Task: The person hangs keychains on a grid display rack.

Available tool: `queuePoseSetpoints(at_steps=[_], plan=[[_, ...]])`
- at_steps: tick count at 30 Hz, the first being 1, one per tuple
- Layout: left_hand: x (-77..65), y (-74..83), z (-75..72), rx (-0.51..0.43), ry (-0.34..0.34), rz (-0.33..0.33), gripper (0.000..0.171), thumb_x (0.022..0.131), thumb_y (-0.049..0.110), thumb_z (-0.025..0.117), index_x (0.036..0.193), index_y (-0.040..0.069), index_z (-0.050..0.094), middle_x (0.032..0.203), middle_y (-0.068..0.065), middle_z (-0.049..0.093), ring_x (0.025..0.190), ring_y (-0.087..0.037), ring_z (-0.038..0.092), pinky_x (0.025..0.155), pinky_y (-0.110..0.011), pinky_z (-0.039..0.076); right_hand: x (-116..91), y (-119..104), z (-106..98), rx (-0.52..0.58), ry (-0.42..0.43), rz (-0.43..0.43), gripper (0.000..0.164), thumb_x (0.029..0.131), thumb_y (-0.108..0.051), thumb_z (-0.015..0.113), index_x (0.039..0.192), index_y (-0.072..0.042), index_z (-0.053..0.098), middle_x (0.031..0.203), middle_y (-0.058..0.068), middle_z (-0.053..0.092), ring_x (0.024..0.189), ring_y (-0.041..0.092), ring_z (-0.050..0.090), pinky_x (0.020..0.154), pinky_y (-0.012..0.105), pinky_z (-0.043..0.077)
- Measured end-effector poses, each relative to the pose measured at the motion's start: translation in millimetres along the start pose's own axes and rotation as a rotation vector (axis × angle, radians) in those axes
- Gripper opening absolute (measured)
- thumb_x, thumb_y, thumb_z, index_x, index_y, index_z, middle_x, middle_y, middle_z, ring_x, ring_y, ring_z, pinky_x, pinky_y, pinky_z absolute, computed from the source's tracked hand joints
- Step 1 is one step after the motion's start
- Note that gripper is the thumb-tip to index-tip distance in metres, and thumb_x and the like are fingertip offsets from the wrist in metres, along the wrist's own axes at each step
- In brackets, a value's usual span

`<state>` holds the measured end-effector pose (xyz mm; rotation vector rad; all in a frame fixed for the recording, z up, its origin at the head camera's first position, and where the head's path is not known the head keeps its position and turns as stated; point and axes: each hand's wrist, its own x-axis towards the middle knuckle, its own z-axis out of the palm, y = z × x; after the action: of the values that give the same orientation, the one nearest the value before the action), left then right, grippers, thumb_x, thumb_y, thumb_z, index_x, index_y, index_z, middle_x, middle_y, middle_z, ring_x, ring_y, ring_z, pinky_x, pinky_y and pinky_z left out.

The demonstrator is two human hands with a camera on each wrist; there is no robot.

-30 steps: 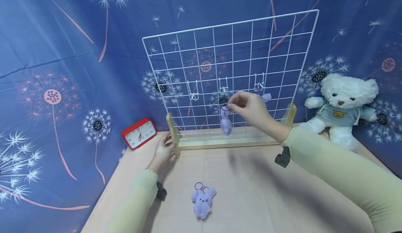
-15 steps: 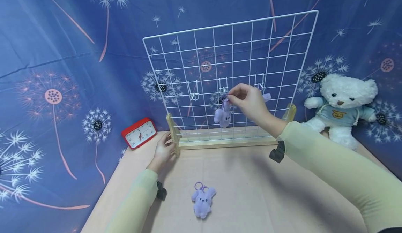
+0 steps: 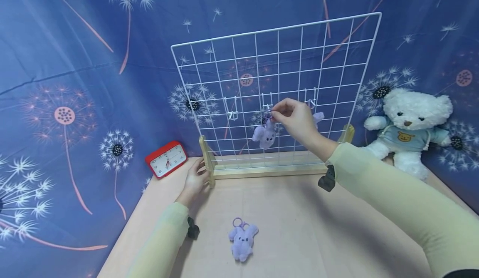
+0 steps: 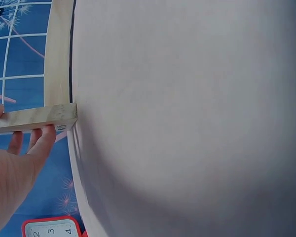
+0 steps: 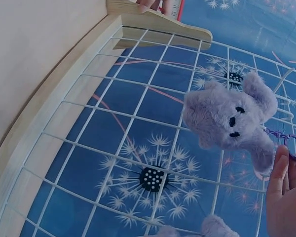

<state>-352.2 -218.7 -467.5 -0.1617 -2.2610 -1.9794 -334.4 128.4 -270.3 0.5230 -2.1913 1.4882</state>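
My right hand (image 3: 295,117) pinches the purple ring (image 5: 292,143) of a lilac plush bunny keychain (image 3: 265,135). The bunny dangles in front of the white wire grid (image 3: 278,61), its ring close beneath the middle hook (image 3: 267,106). At the grid's left end, my left hand (image 3: 195,180) grips the wooden foot (image 4: 37,117), thumb on one side and fingers on the other. Another lilac plush keychain (image 3: 318,118) hangs by the right hook (image 3: 310,102), partly behind my right hand. A third bunny keychain (image 3: 242,241) lies face up on the table, its ring pointing toward the grid.
The left hook (image 3: 233,115) on the grid bears nothing. A red alarm clock (image 3: 166,160) stands left of the wooden foot. To the right sits a white teddy bear (image 3: 409,128) in a blue top. Behind everything hangs a blue dandelion-print cloth (image 3: 112,82).
My right hand has lifted the bunny keychain a little up toward the middle hook, and the bunny has turned its face outward. My left hand stays on the wooden foot.
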Motion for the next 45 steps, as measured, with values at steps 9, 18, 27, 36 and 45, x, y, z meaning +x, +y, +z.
queuePoseSetpoints(at_steps=[9, 18, 27, 36, 45], plan=[[-0.7, -2.2, 1.5, 0.021, 0.022, -0.005, 0.061, 0.097, -0.010, 0.055, 0.154, 0.001, 0.039, 0.148, -0.031, 0.044, 0.127, -0.049, 0.051, 0.094, -0.045, 0.055, 4.3, 6.2, 4.3, 0.004, 0.035, -0.002, 0.007, 0.095, -0.002, 0.069, 0.102, 0.002, 0.070, 0.097, 0.014, 0.073, 0.080, 0.011, 0.070, 0.074, 0.019, 0.058], [-0.6, -2.1, 2.0, 0.028, 0.033, 0.000, 0.060, 0.096, -0.010, 0.055, 0.153, 0.001, 0.041, 0.146, -0.031, 0.046, 0.126, -0.048, 0.051, 0.094, -0.047, 0.055, 9.0, 11.9, 7.4, -0.024, 0.074, -0.044, 0.010, 0.097, -0.005, 0.069, 0.103, 0.002, 0.071, 0.093, 0.014, 0.073, 0.077, 0.016, 0.070, 0.066, 0.016, 0.052], [1.0, -3.2, 0.8, 0.016, 0.030, -0.018, 0.061, 0.096, -0.010, 0.055, 0.154, 0.003, 0.040, 0.147, -0.030, 0.046, 0.127, -0.047, 0.051, 0.094, -0.046, 0.055, 10.7, 13.2, 10.6, -0.055, 0.128, -0.055, 0.013, 0.097, -0.009, 0.070, 0.101, 0.002, 0.072, 0.090, 0.013, 0.073, 0.075, 0.015, 0.066, 0.062, 0.017, 0.049], [2.1, -3.8, 0.8, 0.040, 0.040, 0.002, 0.062, 0.095, -0.011, 0.056, 0.154, 0.001, 0.040, 0.145, -0.032, 0.047, 0.126, -0.049, 0.052, 0.097, -0.047, 0.053, 10.2, 9.2, 11.3, -0.103, 0.143, -0.037, 0.012, 0.098, -0.011, 0.070, 0.101, 0.000, 0.073, 0.091, 0.011, 0.074, 0.078, 0.017, 0.067, 0.062, 0.018, 0.047], [1.2, -2.8, 0.7, 0.058, 0.038, 0.023, 0.062, 0.094, -0.012, 0.055, 0.153, -0.002, 0.039, 0.144, -0.034, 0.048, 0.125, -0.051, 0.052, 0.103, -0.053, 0.048, 8.1, 10.9, 10.7, -0.111, 0.133, -0.031, 0.012, 0.096, -0.011, 0.072, 0.102, 0.000, 0.072, 0.093, 0.012, 0.073, 0.080, 0.021, 0.068, 0.063, 0.017, 0.049]])
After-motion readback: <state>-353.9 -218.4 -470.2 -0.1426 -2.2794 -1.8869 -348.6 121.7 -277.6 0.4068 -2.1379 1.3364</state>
